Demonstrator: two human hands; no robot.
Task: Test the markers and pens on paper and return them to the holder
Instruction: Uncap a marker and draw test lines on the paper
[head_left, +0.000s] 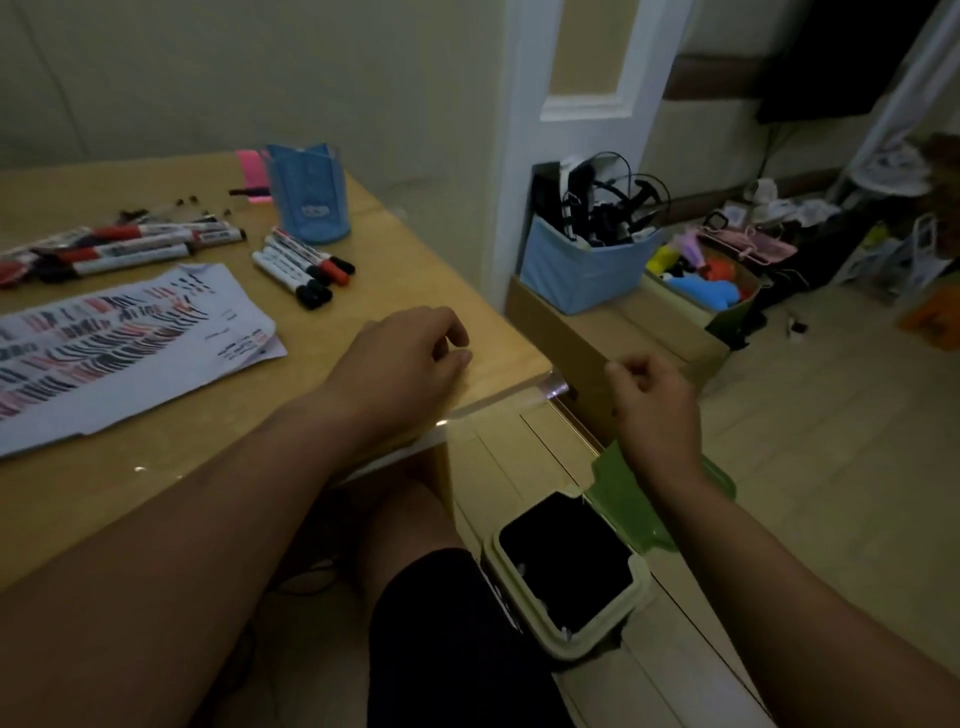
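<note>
On the desk (156, 493), near its right edge, the left hand (405, 358) rests with fingers loosely curled and nothing in them. Ahead of it and to its left, well apart, lie four markers (304, 270) side by side, their long axes slanting from white barrels at far left to caps at near right — caps roughly toward that hand. The blue holder (309, 200) stands just beyond them. The right hand (649, 400) hangs off the desk above an open bin (571, 571), so the left is nearer. The right's fingers are curled, thumb to forefinger; whether they pinch anything I cannot tell. A bigger marker pile (130, 244) beside the scribbled paper (119, 332) runs off the left edge — and the holder's inside is hidden.
</note>
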